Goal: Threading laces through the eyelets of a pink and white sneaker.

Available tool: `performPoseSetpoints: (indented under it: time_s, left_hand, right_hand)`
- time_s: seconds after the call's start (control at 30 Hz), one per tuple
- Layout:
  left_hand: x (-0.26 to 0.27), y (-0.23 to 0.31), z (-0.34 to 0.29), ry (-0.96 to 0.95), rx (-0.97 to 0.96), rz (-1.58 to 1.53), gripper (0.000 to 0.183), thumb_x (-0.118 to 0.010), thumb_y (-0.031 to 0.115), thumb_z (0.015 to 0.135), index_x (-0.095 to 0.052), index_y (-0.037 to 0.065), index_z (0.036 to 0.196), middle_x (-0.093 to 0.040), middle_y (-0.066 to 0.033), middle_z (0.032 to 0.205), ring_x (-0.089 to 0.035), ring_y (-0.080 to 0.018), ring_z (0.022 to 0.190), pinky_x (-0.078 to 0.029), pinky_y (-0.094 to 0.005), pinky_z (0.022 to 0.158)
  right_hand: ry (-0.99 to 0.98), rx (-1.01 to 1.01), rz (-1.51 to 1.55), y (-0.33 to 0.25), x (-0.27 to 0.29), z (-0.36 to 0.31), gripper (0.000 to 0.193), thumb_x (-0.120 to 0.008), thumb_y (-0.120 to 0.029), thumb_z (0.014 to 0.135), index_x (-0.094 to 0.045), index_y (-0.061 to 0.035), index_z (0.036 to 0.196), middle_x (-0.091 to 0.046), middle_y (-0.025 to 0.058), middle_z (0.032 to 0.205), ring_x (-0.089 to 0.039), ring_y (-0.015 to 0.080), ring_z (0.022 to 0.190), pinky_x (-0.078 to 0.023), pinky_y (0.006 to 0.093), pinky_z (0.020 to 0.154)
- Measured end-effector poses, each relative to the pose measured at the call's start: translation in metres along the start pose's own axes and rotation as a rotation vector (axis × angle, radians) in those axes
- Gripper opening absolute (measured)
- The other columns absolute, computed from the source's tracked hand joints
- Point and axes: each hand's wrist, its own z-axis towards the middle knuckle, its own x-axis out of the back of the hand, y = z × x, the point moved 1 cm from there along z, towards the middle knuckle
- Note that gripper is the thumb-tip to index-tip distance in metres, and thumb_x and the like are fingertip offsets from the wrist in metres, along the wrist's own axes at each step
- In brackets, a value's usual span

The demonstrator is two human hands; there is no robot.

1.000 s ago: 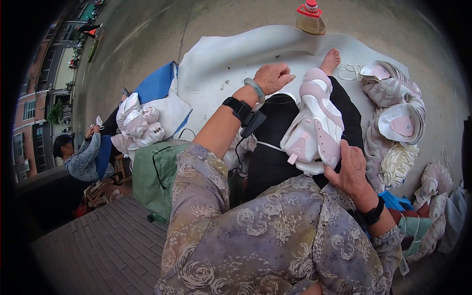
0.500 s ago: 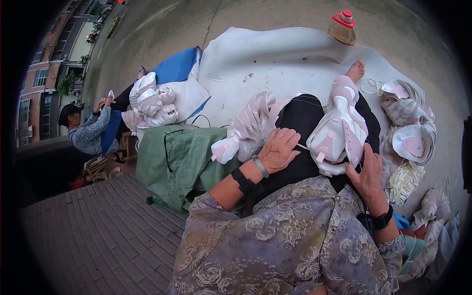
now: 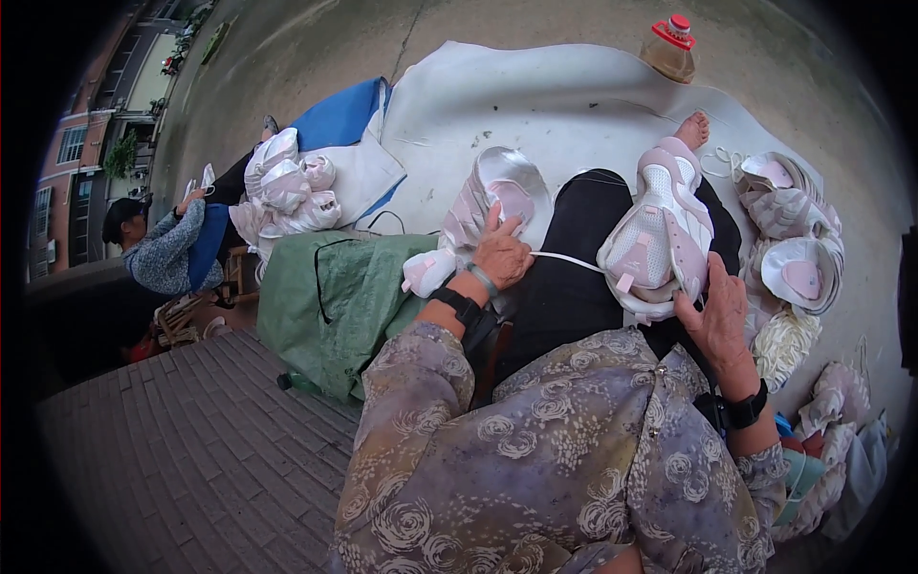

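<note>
A white and pale pink shoe upper (image 3: 652, 230) lies over my right thigh, its toe toward my bare foot. My right hand (image 3: 719, 320) grips its near right edge, thumb on one side and fingers on the other. From the upper's left side a white shoelace (image 3: 571, 256) runs taut to my left hand (image 3: 502, 253). That hand pinches the lace end, with some fingers stretched upward in front of a stack of similar uppers (image 3: 461, 212). A small pink and white shoe part (image 3: 427, 273) sits beside my left wrist.
A white sheet (image 3: 449, 115) spreads ahead, with a bottle with a red cap (image 3: 669, 53) at its far edge. More stacked uppers (image 3: 803, 273) and a bundle of cream laces (image 3: 786, 342) lie at right. A green sack (image 3: 320, 316) stands left; beyond it a co-worker (image 3: 167, 244) sits handling a white piece.
My left hand has moved left and slightly up, and a longer stretch of lace now shows between it and the upper. My right hand keeps its grip on the upper.
</note>
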Motion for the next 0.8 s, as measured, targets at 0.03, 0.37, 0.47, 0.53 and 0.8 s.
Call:
performPoseSetpoints:
  time_s: [0.03, 0.37, 0.47, 0.53, 0.8]
  left_hand:
    - [0.008, 0.004, -0.007, 0.013, 0.038, -0.051, 0.022, -0.057, 0.023, 0.070, -0.058, 0.008, 0.054, -0.057, -0.0055, 0.060, -0.050, -0.0223, 0.098, -0.014, -0.0523, 0.103]
    - [0.157, 0.034, 0.045, 0.176, -0.084, 0.048, 0.023, -0.061, 0.021, 0.069, -0.056, 0.009, 0.050, -0.047, -0.0063, 0.047, -0.050, -0.0214, 0.053, -0.035, -0.0473, 0.088]
    - [0.200, 0.083, 0.078, 0.132, -0.301, 0.035, 0.023, -0.063, 0.019, 0.065, -0.053, 0.009, 0.047, -0.045, -0.0051, 0.043, -0.047, -0.0212, 0.046, -0.039, -0.0439, 0.086]
    - [0.203, 0.111, 0.081, 0.019, -0.359, 0.068, 0.022, -0.064, 0.018, 0.061, -0.053, 0.008, 0.045, -0.046, -0.0052, 0.043, -0.047, -0.0209, 0.046, -0.040, -0.0410, 0.084]
    - [0.148, 0.141, 0.062, -0.246, -0.075, -0.113, 0.041, -0.058, 0.029, 0.078, -0.051, 0.007, 0.043, -0.046, -0.0118, 0.042, -0.047, -0.0291, 0.041, -0.037, -0.0394, 0.045]
  right_hand:
    - [-0.015, 0.006, 0.006, 0.006, -0.002, -0.002, 0.067, -0.064, -0.027, 0.063, -0.041, 0.0075, 0.115, -0.056, 0.0160, 0.086, -0.050, 0.0274, 0.071, -0.037, 0.0355, 0.068]
    - [0.067, -0.065, 0.157, 0.014, 0.003, -0.011, 0.065, -0.063, -0.029, 0.065, -0.041, 0.0061, 0.115, -0.057, 0.0182, 0.085, -0.055, 0.0297, 0.072, -0.041, 0.0381, 0.067]
    - [0.245, -0.093, 0.262, 0.036, 0.000, -0.017, 0.056, -0.060, -0.022, 0.070, -0.041, 0.0051, 0.115, -0.058, 0.0190, 0.082, -0.058, 0.0312, 0.069, -0.045, 0.0379, 0.064]
    - [0.233, -0.237, 0.501, 0.041, 0.009, -0.022, 0.053, -0.060, -0.021, 0.072, -0.041, 0.0027, 0.115, -0.059, 0.0180, 0.085, -0.059, 0.0282, 0.074, -0.046, 0.0348, 0.066]
    - [0.037, -0.288, 0.464, 0.050, -0.009, -0.043, 0.063, -0.057, -0.021, 0.070, -0.030, 0.0028, 0.122, -0.057, 0.0216, 0.085, -0.058, 0.0334, 0.076, -0.046, 0.0396, 0.067]
